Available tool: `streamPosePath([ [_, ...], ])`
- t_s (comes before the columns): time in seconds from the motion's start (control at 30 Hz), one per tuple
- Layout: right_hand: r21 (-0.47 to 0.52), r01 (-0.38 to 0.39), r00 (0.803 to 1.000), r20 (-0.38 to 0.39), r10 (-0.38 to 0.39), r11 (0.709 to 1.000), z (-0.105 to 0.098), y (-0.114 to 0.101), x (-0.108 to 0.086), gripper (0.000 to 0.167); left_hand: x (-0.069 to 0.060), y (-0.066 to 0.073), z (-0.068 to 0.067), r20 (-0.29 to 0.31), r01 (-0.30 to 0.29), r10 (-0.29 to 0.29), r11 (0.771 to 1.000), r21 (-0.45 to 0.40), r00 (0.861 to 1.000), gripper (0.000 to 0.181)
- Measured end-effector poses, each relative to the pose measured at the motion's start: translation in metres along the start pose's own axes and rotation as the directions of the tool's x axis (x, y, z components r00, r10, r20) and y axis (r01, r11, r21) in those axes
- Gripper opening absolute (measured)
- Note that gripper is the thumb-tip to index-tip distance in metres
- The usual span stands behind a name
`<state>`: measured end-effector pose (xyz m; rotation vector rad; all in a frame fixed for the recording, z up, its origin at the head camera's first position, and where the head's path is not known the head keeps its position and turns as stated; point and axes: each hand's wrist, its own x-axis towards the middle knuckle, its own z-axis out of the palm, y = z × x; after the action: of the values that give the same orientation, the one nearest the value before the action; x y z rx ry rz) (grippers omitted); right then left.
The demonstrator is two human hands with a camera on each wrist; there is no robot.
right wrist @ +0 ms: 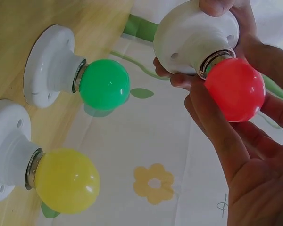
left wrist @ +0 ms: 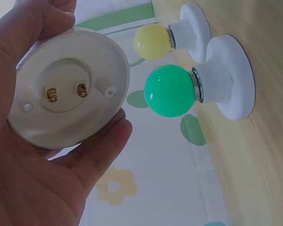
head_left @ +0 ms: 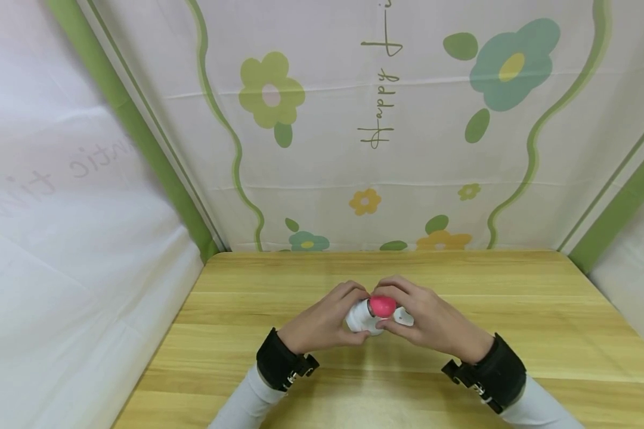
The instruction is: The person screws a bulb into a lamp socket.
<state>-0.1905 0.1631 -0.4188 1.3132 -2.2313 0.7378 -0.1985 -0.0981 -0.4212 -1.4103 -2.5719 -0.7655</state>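
Observation:
My left hand (head_left: 324,322) grips a white round lamp holder (left wrist: 115,61) by its rim, lifted off the table. In the left wrist view its hollow underside faces the camera, with two brass terminals (left wrist: 52,95) inside. A red light bulb (right wrist: 236,92) sits in the holder's socket, tilted, with part of its metal screw collar showing. The fingers of my right hand (head_left: 434,322) are curled about the red bulb. Beside them, a green bulb (right wrist: 105,84) and a yellow bulb (right wrist: 67,181) sit in white holders of the same kind on the table.
The wooden table (head_left: 236,310) reaches back to a white fabric wall (head_left: 322,149) printed with flowers. More fabric hangs on the left (head_left: 86,238) and right. A small white part (head_left: 404,316) shows beside my right thumb in the head view.

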Motion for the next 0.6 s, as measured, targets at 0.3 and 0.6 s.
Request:
streamPosePath([
  [0.3,-0.007,-0.014,0.999,0.029,0.015,1.000,-0.0003,0.0006,-0.0007,0.057,0.0000,-0.0009,0.0007,-0.005,0.002,-0.002,1.000,-0.004,1.000,0.055],
  [0.6,-0.019,-0.047,0.998,0.028,0.048,0.999,0.0007,0.0022,-0.0026,0.050,-0.0003,-0.0011,0.0004,-0.008,0.002,-0.002,1.000,0.004,1.000,0.053],
])
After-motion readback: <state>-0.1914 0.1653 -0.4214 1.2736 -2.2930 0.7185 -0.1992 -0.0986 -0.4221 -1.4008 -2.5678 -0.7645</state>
